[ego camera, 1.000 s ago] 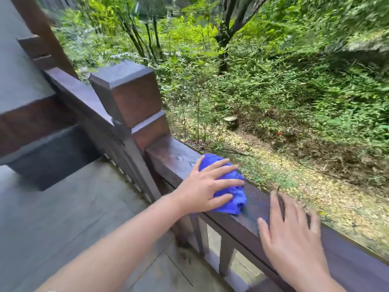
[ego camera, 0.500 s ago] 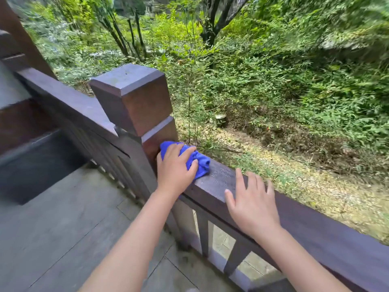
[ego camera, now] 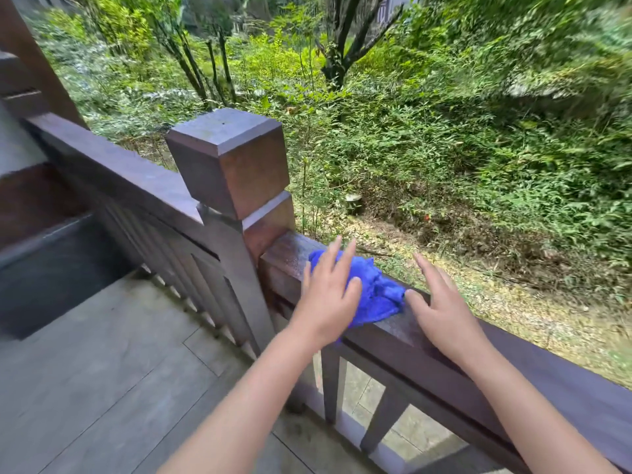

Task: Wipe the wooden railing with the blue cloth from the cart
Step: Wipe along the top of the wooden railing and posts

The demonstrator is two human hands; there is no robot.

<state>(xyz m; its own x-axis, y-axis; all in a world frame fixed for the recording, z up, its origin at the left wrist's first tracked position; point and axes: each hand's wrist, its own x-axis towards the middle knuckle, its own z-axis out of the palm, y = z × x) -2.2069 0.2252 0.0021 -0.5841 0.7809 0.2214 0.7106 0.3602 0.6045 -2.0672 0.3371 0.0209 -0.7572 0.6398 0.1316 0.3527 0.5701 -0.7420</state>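
Observation:
A crumpled blue cloth [ego camera: 378, 292] lies on the flat top of the dark wooden railing [ego camera: 533, 374], a little to the right of the square post. My left hand [ego camera: 330, 295] presses down on the cloth's left part, fingers spread over it. My right hand [ego camera: 441, 309] rests flat on the rail just right of the cloth, its thumb touching the cloth's edge. The rail surface under and beside the cloth looks damp.
A thick square wooden post [ego camera: 232, 162] with a block cap stands left of the cloth, and a second rail [ego camera: 113, 169] slopes away behind it. Slats fill the space under both rails. Grey paving [ego camera: 102, 371] lies on my side; bushes and trees beyond.
My left hand has slid the cloth to the right, away from the post. The cloth has spread out more and now meets my right hand's thumb.

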